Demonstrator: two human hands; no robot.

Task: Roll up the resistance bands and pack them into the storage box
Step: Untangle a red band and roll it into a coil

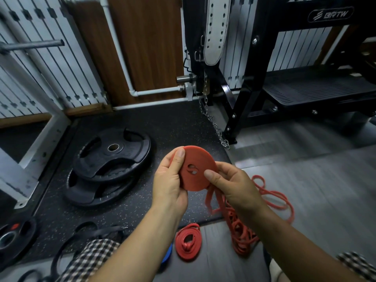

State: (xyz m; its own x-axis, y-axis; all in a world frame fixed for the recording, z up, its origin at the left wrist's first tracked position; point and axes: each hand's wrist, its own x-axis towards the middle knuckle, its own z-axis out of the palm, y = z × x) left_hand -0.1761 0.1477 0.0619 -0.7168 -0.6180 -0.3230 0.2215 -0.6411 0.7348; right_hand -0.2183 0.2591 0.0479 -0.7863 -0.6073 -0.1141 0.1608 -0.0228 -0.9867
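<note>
Red band coil: wound into a flat disc and held up mid-frame between both hands, over the edge of the black speckled mat.
- Left hand grips the coil's left side. The thumb lies flat on the face near the top rim and the fingers are curled behind it.
- Right hand pinches the lower right rim. The thumb tip is on the face just beside the centre hole and the fingers are behind.
- The coil isn't finished. A loose tail hangs from its bottom edge, passes under the right hand and runs into a tangled red heap on the grey floor. A few loops are spread to the right of the heap.
- A second red roll lies flat on the floor below the hands, loosely wound, near the heap but apart from it.
- A blue item sits just left of that roll. It's mostly hidden by the left forearm, possibly another rolled band, but I can't confirm.
- Black bands lie loose on the mat at lower left.

Around it:
- Two stacked weight plates on the mat left of the hands, and a smaller plate at the left edge.
- A steel chain hangs down to the floor beside the black rack frame.
- A white lifting belt hangs top centre.
</note>
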